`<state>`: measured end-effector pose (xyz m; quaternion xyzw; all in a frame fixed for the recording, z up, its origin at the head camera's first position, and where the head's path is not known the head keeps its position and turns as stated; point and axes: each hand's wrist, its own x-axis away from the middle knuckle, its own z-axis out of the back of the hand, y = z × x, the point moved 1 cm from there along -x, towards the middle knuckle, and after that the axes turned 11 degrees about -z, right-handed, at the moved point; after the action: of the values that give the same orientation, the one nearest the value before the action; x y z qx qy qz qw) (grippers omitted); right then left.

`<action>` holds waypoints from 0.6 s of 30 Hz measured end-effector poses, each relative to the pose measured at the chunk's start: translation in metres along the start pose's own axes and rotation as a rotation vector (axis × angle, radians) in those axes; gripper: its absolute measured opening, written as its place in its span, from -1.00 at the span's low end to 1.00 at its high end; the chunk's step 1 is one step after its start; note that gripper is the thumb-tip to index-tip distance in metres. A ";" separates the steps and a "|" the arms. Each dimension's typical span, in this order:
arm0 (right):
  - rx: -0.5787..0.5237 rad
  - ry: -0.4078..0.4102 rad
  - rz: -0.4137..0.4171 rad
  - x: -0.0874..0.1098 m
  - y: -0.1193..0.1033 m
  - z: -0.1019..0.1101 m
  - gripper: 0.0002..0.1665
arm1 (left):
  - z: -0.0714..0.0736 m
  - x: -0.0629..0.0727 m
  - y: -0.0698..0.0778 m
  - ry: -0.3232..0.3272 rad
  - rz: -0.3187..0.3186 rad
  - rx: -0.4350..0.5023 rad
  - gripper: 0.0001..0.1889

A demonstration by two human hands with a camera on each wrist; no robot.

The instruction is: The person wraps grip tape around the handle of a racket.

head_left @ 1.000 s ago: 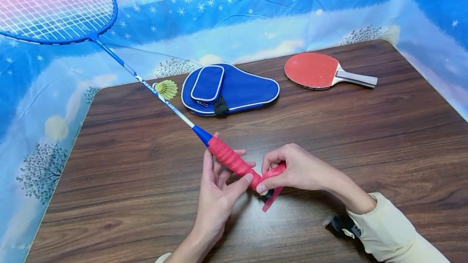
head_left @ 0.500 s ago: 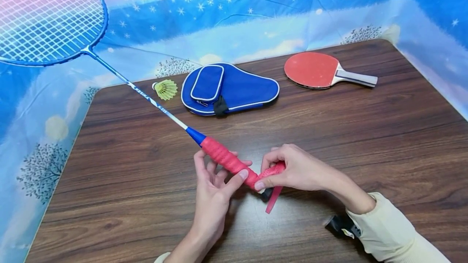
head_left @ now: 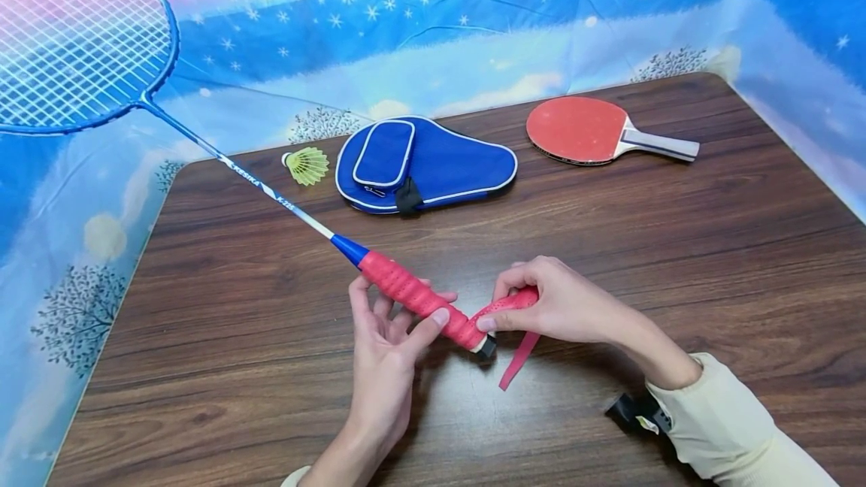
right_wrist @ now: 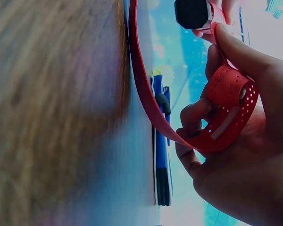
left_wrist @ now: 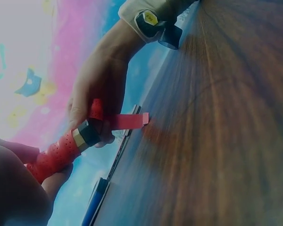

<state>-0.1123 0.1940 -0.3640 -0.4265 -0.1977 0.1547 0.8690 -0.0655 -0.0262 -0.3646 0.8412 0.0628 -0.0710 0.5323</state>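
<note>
A blue and white badminton racket (head_left: 246,177) slants up to the left, its strung head partly outside the head view. Red perforated grip tape (head_left: 406,288) covers most of its handle, and the black butt end (head_left: 485,348) is bare. My left hand (head_left: 386,367) holds the wrapped handle, thumb on top and fingers beneath. At the butt end my right hand (head_left: 561,303) pinches the tape, which runs from the handle into the fingers. In the right wrist view the loose red tape (right_wrist: 228,134) loops through that hand, and its tail hangs free.
A yellow shuttlecock (head_left: 307,165), a blue zippered paddle case (head_left: 446,167) and a red table tennis paddle (head_left: 578,130) lie along the back of the wooden table (head_left: 223,367). A printed snowy backdrop (head_left: 419,43) stands behind. A black wrist camera (head_left: 636,413) sits at the right sleeve.
The racket has shifted left and its head has dropped lower in view, with my left hand moving left along with it. My right hand has drawn slightly right, stretching the tape out from the handle.
</note>
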 end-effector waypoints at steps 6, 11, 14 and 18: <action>-0.014 -0.013 -0.006 0.000 0.001 0.001 -0.78 | 0.001 -0.001 0.000 0.015 0.024 0.023 -0.23; -0.064 -0.053 -0.018 0.000 0.002 0.001 -0.77 | 0.001 -0.001 0.000 0.019 0.038 0.052 -0.22; -0.095 -0.072 -0.029 0.000 0.003 0.000 -0.79 | 0.001 -0.001 -0.001 0.014 0.045 0.081 -0.23; -0.112 -0.101 -0.037 0.001 0.003 0.000 -0.85 | 0.001 -0.001 -0.003 0.012 0.075 0.139 -0.23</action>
<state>-0.1120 0.1958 -0.3661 -0.4622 -0.2576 0.1486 0.8354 -0.0668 -0.0257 -0.3671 0.8783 0.0293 -0.0500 0.4746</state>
